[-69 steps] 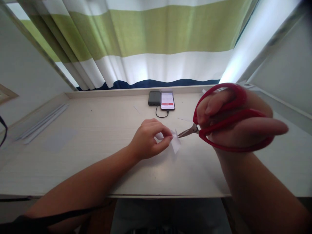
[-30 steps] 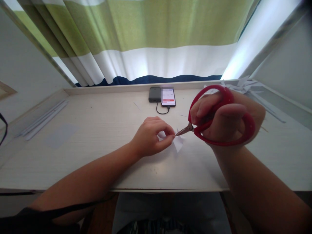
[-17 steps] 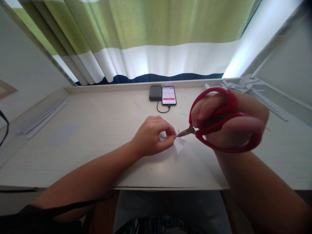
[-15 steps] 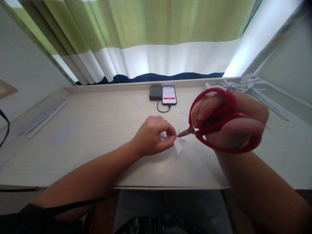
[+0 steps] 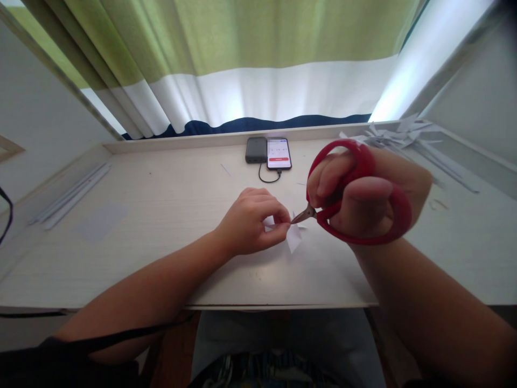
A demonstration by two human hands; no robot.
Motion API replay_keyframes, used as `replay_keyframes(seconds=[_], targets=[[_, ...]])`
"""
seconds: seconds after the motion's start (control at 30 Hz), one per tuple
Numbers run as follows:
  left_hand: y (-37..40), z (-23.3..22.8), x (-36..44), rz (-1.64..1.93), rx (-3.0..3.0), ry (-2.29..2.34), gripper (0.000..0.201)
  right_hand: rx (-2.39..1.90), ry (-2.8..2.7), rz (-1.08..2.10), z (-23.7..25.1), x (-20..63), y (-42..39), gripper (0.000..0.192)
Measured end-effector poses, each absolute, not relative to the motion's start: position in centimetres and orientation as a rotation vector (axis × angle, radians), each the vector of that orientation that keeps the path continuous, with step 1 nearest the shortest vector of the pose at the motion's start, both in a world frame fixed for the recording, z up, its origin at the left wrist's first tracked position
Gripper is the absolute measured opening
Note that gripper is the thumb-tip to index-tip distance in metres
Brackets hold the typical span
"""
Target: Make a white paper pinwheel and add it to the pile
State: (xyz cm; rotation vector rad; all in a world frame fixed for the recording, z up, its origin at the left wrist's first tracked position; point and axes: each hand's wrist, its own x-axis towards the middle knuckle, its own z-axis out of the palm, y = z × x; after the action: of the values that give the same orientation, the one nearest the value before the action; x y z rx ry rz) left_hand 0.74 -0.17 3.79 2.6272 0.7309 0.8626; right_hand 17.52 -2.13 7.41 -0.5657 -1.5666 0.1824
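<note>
My left hand [image 5: 260, 222] is closed in a pinch on a small folded piece of white paper [image 5: 294, 238], whose pointed flaps stick out past the fingertips. Red-handled scissors [image 5: 398, 215] are in my right hand [image 5: 363, 196], its thumb and fingers through the loops. The metal blades point left, and their tips meet the paper right beside my left fingertips. Part of the paper is hidden behind my left fingers.
A phone [image 5: 278, 153] with a lit screen lies by a dark power bank [image 5: 256, 150], joined by a short cable. White paper strips [image 5: 398, 134] are heaped at the back right. Long paper strips [image 5: 75, 196] and a pale sheet [image 5: 103, 220] lie at the left.
My right thumb and the lower scissor loop have shifted, and the scissors sit slightly further left. My left hand keeps its pinch on the paper. The whole view has moved a little.
</note>
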Motion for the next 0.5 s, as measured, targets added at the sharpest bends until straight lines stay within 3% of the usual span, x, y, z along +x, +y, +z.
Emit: replay_keyframes(seconds=[0.5], targets=[[0.16,3.92,0.46,0.892,2.507,0.787,0.006,-0.627,-1.433,0.121,7.57,17.95,-1.94,0.049]])
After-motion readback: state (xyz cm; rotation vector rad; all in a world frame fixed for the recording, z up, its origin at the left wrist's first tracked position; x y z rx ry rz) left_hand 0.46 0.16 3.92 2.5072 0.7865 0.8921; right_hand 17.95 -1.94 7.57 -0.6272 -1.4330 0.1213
